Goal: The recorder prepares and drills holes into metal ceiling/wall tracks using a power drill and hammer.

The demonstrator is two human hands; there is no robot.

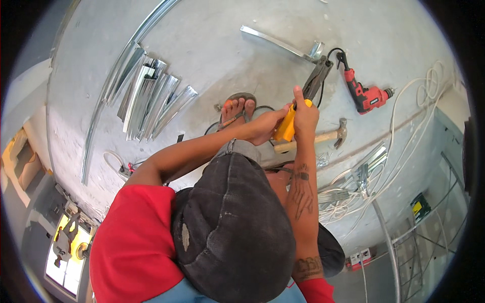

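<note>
The right hand (pixel 305 118) is closed around the yellow-handled metal snips (pixel 288 126); the left hand (pixel 263 127) curls against the handles from the left. The tool's long axis slants away from both hands, its dark head pointing forward and to the right. Just past that head, ahead of the right hand, a bent metal strip (pixel 275 44) lies on the floor, running off to the left. The right hand is nearer the head. Whether the blades touch the strip is hard to make out. The left fingertips are partly hidden, so its grip cannot be told. The right forearm hides part of a hammer (pixel 327 136).
</note>
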